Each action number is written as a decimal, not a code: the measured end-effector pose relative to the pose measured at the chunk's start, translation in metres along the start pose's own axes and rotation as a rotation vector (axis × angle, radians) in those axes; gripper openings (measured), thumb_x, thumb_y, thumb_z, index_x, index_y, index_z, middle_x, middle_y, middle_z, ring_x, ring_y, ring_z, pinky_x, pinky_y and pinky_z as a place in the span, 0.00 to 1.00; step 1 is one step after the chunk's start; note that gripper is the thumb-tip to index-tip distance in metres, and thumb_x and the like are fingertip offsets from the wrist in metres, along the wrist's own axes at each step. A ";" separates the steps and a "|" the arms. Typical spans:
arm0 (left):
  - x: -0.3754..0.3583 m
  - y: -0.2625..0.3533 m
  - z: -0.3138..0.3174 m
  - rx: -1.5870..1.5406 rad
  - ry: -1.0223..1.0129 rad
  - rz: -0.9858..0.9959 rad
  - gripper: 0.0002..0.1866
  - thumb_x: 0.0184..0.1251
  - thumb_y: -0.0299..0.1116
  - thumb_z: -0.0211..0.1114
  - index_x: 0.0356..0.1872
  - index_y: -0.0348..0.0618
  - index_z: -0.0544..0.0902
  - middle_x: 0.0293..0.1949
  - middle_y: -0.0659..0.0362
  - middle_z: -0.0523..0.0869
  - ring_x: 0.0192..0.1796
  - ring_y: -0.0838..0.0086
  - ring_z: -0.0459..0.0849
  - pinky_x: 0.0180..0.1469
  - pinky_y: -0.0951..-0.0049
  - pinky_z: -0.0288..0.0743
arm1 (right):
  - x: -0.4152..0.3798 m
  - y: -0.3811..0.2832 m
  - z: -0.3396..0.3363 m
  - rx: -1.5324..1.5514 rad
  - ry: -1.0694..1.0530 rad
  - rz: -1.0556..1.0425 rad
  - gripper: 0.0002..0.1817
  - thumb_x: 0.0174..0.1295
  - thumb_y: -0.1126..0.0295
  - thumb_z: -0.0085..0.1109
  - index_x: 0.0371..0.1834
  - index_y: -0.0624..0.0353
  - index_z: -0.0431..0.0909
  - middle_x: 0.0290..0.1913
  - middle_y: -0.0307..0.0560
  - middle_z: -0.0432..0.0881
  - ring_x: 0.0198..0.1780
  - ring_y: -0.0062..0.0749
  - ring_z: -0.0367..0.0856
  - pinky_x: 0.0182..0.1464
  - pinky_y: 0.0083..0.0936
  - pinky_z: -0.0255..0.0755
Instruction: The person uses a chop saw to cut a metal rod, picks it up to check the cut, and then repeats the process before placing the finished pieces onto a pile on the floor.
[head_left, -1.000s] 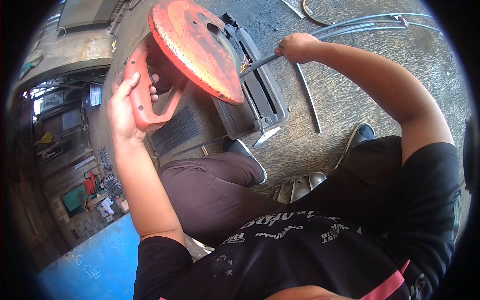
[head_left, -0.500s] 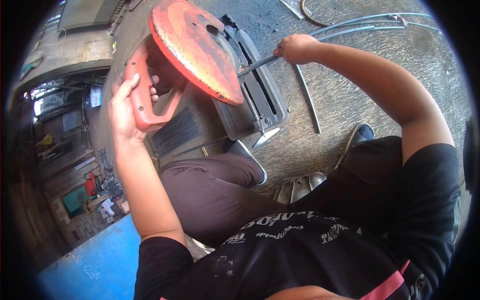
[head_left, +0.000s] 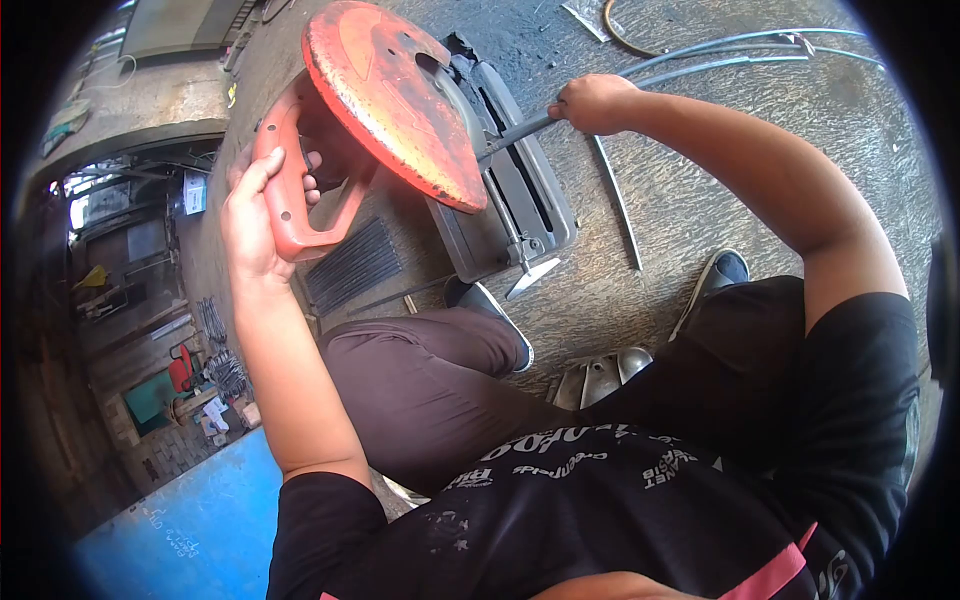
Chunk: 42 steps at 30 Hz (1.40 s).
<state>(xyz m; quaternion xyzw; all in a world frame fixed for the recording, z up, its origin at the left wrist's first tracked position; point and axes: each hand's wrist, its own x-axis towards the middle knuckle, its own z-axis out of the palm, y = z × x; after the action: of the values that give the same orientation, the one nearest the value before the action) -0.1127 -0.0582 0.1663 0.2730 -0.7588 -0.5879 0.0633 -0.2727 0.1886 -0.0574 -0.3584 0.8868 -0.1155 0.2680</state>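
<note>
My left hand (head_left: pixel 252 210) is wrapped round the red handle (head_left: pixel 290 195) of a cut-off saw, whose scuffed red guard (head_left: pixel 390 110) leans over the grey base (head_left: pixel 530 190). With my right hand (head_left: pixel 597 103) I grip a thin grey metal rod (head_left: pixel 530 126) to the right of the base. One end of the rod passes across the base and under the guard's edge, where the guard hides its tip. The blade (head_left: pixel 460 110) shows only in part beside the guard.
Long thin rods (head_left: pixel 740 45) extend over the floor at the upper right. A loose strip (head_left: pixel 617 200) lies right of the saw. Dark bars (head_left: pixel 355 265) lie left of the base, near my shoe (head_left: pixel 500 320). A blue panel (head_left: pixel 185 520) is at the lower left.
The small bright spots where the rod meets the guard's edge no longer show. Both hands keep their grips, with hardly any shift in position.
</note>
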 end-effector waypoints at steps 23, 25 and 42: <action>-0.003 0.001 0.004 0.015 0.025 0.012 0.21 0.66 0.32 0.58 0.58 0.34 0.72 0.38 0.49 0.84 0.30 0.74 0.81 0.33 0.75 0.80 | 0.000 -0.002 -0.001 -0.020 -0.029 0.030 0.24 0.75 0.50 0.36 0.51 0.52 0.82 0.46 0.49 0.84 0.53 0.43 0.82 0.55 0.41 0.74; -0.003 0.001 0.004 0.015 0.017 0.016 0.21 0.66 0.32 0.58 0.58 0.34 0.72 0.38 0.49 0.84 0.31 0.74 0.81 0.33 0.75 0.79 | 0.002 -0.002 -0.002 -0.012 -0.036 0.043 0.24 0.75 0.50 0.35 0.52 0.51 0.81 0.48 0.48 0.84 0.54 0.42 0.81 0.56 0.41 0.74; -0.002 0.001 0.003 0.011 0.019 0.003 0.21 0.66 0.32 0.59 0.58 0.36 0.71 0.38 0.47 0.84 0.30 0.73 0.82 0.33 0.74 0.80 | -0.009 -0.007 -0.007 -0.004 -0.013 0.071 0.26 0.74 0.47 0.37 0.50 0.52 0.82 0.46 0.48 0.84 0.52 0.40 0.82 0.56 0.39 0.74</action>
<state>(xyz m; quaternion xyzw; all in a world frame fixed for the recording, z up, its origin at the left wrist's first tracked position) -0.1127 -0.0551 0.1664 0.2777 -0.7617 -0.5812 0.0700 -0.2672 0.1898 -0.0455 -0.3279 0.8974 -0.1021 0.2769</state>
